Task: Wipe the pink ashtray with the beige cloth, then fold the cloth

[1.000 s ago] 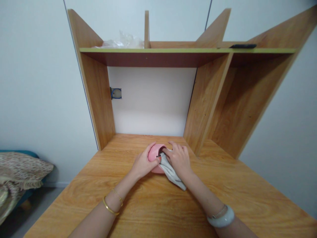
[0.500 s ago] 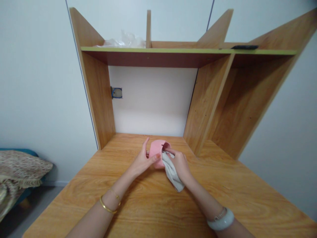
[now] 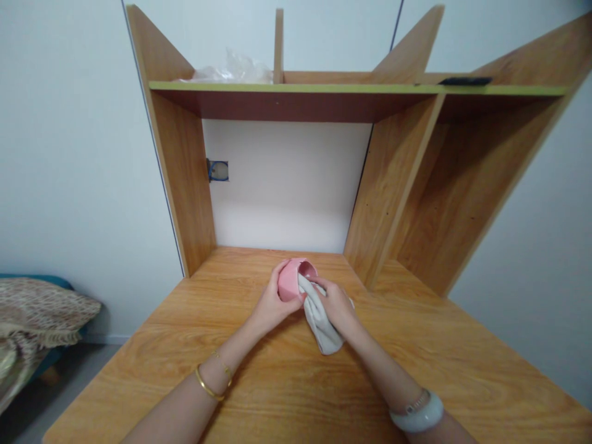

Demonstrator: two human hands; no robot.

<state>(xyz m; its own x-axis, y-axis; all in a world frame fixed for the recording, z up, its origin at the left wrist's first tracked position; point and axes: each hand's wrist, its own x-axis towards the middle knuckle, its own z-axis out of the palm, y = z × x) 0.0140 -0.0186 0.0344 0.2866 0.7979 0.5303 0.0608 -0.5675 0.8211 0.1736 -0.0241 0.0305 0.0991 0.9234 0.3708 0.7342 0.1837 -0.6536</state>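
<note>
Over the middle of a wooden desk, my left hand is wrapped round a small pink bowl, tipped so its mouth faces away and right. My right hand grips a grey-white cloth, pressing one end against the bowl's rim while the rest hangs down toward the desk top. Both hands are closed and touch each other at the bowl.
A wooden hutch with upright dividers rises behind the desk. Its shelf carries a crumpled clear plastic bag at left and a flat dark object at right. A patterned blanket on a bed lies low left.
The left hand has turned the pink bowl so its opening faces further away. The right hand with the cloth has shifted from inside the bowl to its rim.
</note>
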